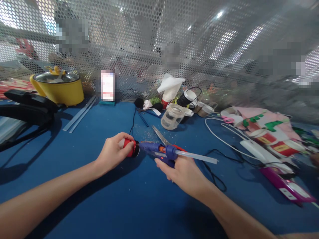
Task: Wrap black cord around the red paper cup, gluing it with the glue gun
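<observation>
- Head view: our left hand grips a small red cup, thumb and fingers closed about its side, the black end facing three o'clock.
- Our right hand grips a blue glue gun, its nozzle aimed toward nine o'clock at that black end; whether the tip touches, we cannot tell.
- A translucent glue stick juts from the gun's back toward three o'clock (a small red light glows on the body).
- Our cup sits between seven and eight o'clock from mid-view, over the blue tabletop; black yarn runs off from it toward twelve.
- Just beyond the gun lie scissors, blades toward ten or eleven o'clock; a clear cup stands near, at one.
- We judge the step in hand to be gluing at the black end.
- Next, we think, the move calls for a steady cup, a gentle trigger squeeze, and fingertips clear of the nozzle.
</observation>
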Motion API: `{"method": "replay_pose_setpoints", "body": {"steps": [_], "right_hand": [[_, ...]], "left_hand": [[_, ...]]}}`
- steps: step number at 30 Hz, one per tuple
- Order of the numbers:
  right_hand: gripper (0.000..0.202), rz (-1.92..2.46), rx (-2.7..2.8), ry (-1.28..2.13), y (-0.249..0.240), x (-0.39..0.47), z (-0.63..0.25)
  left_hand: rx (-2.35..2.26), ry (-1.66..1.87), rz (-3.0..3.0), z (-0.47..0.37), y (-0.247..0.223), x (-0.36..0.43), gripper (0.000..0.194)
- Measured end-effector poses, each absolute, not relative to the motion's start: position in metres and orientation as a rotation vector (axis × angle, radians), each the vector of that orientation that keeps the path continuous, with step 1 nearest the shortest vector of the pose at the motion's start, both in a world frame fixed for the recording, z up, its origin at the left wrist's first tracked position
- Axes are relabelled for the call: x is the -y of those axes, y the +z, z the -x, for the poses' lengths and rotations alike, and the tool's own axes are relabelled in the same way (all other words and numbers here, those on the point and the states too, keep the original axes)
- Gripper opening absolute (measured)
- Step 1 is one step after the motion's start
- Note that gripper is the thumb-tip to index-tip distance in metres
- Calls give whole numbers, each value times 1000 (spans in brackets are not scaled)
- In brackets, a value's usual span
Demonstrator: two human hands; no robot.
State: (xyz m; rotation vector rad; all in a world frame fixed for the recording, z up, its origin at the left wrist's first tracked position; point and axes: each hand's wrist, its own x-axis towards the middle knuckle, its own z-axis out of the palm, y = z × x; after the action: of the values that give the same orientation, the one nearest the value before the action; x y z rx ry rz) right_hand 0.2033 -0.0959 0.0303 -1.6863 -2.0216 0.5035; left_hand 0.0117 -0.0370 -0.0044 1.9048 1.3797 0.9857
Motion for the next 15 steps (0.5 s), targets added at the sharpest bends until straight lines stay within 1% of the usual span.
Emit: {"method": "replay_pose_setpoints", "body": {"steps": [15], "right_hand": [[19,1809,2026,609,40,87,-197]], "left_hand": [[-1422,979,-2027,-12,1,41,17]]}}
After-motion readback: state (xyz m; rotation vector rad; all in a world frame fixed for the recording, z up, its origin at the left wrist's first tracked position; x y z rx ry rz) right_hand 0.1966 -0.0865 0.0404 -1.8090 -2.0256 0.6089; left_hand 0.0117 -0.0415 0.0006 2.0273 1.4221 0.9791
